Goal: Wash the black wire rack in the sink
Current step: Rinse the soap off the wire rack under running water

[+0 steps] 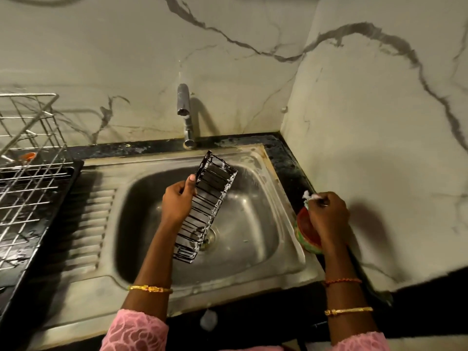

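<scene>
Left hand [177,198] grips black wire rack [206,207] at long left edge, thumb up along frame. Rack held tilted over steel sink [253,252] basin, lower end above drain [209,238], upper end toward faucet [184,110]; soap suds on wires. Right hand [328,216] curled, pinching sudsy scrub pad [309,196] over red-green soap dish [307,235] on black counter at sink's right rim. Steel dish rack [27,178] stands on left, well apart.
</scene>
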